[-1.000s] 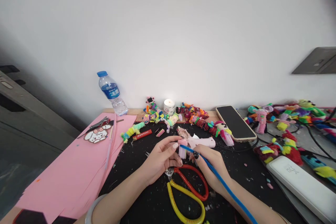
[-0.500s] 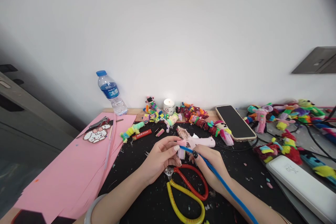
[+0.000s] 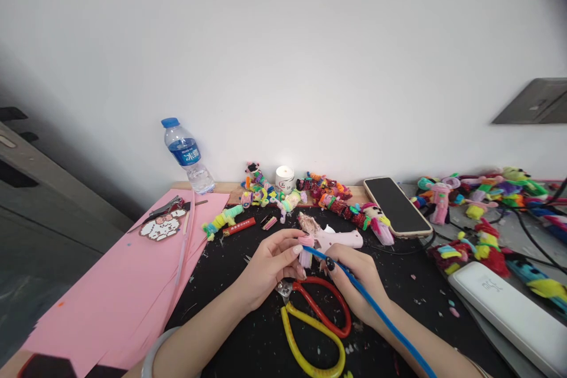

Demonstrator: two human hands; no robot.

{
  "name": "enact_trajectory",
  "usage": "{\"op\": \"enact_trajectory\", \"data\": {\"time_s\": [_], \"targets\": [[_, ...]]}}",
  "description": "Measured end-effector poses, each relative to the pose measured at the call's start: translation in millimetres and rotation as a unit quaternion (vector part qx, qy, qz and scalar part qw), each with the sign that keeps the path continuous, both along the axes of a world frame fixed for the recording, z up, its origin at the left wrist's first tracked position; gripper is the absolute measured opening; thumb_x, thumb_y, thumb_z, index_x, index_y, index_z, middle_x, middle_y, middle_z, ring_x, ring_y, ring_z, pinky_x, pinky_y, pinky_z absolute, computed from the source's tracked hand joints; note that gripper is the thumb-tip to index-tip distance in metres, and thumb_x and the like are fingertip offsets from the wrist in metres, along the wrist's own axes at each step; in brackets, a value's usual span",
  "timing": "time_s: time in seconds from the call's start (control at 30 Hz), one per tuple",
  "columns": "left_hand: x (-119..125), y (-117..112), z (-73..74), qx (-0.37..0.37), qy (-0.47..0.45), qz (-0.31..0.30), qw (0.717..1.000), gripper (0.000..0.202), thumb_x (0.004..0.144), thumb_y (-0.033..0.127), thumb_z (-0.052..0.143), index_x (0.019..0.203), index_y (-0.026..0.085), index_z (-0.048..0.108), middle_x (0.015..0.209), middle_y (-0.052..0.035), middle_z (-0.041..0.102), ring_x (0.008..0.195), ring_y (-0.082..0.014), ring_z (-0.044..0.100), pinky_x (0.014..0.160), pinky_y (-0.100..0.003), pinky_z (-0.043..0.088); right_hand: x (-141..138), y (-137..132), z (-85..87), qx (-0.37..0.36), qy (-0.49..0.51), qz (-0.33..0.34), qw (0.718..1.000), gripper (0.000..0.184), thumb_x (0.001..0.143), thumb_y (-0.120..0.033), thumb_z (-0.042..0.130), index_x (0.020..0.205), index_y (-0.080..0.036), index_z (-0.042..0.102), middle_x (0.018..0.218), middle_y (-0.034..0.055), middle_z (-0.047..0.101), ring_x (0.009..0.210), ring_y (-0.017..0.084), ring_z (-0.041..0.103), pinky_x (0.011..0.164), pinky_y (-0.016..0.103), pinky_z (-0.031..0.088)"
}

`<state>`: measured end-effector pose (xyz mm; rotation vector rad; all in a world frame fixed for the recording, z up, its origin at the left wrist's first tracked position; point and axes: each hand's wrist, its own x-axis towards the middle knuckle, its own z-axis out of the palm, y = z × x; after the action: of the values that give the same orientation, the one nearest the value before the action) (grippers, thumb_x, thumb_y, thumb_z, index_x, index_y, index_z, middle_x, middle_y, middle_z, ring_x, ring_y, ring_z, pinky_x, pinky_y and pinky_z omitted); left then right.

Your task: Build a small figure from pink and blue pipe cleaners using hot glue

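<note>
Between the fingertips of my left hand [image 3: 272,263] is a small pink and pale-striped fuzzy piece [image 3: 305,257], partly covered by the fingers. A long blue pipe cleaner [image 3: 376,309] reaches that piece with its tip. My right hand [image 3: 357,277] pinches the pipe cleaner a short way from the tip, and the rest runs back along the right forearm. Under and between my hands lie scissors [image 3: 316,360] with one yellow and one red handle loop. Just beyond my fingers rests a pale pink glue gun [image 3: 339,240], its nozzle end crusted and brownish.
A water bottle [image 3: 188,156] leans on the wall by pink paper sheets [image 3: 124,283]. Fuzzy figures [image 3: 349,209], a white jar [image 3: 284,180] and a red stick-like packet [image 3: 240,227] line the back. A phone [image 3: 396,207], cables, more figures and a white case [image 3: 505,313] are at right.
Almost nothing differs. Both hands keep their hold on the fuzzy piece and the blue pipe cleaner, with only a tiny shift of the view.
</note>
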<state>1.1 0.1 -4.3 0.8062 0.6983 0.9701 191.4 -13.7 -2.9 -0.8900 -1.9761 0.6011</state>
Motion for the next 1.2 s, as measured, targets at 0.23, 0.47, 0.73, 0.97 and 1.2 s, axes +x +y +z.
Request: {"op": "enact_trajectory", "data": {"time_s": [0.23, 0.47, 0.73, 0.97, 1.2], "targets": [[-0.8, 0.7, -1.0, 0.004, 0.002, 0.002, 1.0, 0.021, 0.079, 0.023, 0.067, 0.099, 0.02, 0.064, 0.086, -0.0023, 0.066, 0.058, -0.0078, 0.06, 0.058, -0.022, 0.051, -1.3, -1.1, 0.9, 0.0, -0.012, -0.008, 1.0, 0.024, 0.092, -0.019, 0.038, 0.075, -0.018, 0.055, 0.066, 0.0017, 0.058, 0.06, 0.013, 0.053, 0.058, 0.023, 0.042], [-0.9, 1.1, 0.3, -0.003, 0.004, 0.011, 1.0, 0.026, 0.076, 0.023, 0.07, 0.101, 0.02, 0.066, 0.092, -0.0033, 0.065, 0.061, -0.0086, 0.061, 0.063, -0.024, 0.052, -2.1, -0.9, -0.7, 0.003, -0.022, -0.03, 0.999, 0.024, 0.091, -0.017, 0.04, 0.071, -0.018, 0.053, 0.064, 0.0004, 0.057, 0.058, 0.012, 0.053, 0.057, 0.022, 0.041], [-1.1, 1.1, -1.2, -0.004, 0.006, 0.015, 1.0, 0.03, 0.073, 0.022, 0.072, 0.103, 0.02, 0.066, 0.092, -0.003, 0.063, 0.063, -0.0092, 0.062, 0.064, -0.024, 0.052, -1.8, -0.3, -0.8, 0.003, -0.027, -0.035, 0.999, 0.023, 0.091, -0.017, 0.04, 0.071, -0.019, 0.053, 0.065, 0.0002, 0.057, 0.058, 0.012, 0.054, 0.057, 0.022, 0.041], [-1.8, 1.5, -1.6, 0.002, 0.002, 0.002, 1.0, 0.028, 0.076, 0.022, 0.069, 0.104, 0.021, 0.066, 0.093, -0.0029, 0.064, 0.063, -0.0087, 0.062, 0.065, -0.024, 0.052, -1.8, 0.0, -1.0, 0.003, -0.026, -0.042, 0.999, 0.023, 0.09, -0.017, 0.041, 0.07, -0.018, 0.053, 0.064, -0.0001, 0.057, 0.058, 0.011, 0.053, 0.057, 0.022, 0.041], [-2.1, 1.4, -3.7, -0.001, 0.008, 0.007, 1.0, 0.033, 0.075, 0.021, 0.07, 0.107, 0.021, 0.064, 0.097, -0.0034, 0.063, 0.064, -0.0088, 0.061, 0.065, -0.024, 0.051, -2.8, 0.6, -1.2, 0.007, -0.03, -0.046, 0.998, 0.024, 0.091, -0.017, 0.04, 0.07, -0.019, 0.053, 0.063, 0.0, 0.057, 0.057, 0.012, 0.054, 0.056, 0.022, 0.042]]}}
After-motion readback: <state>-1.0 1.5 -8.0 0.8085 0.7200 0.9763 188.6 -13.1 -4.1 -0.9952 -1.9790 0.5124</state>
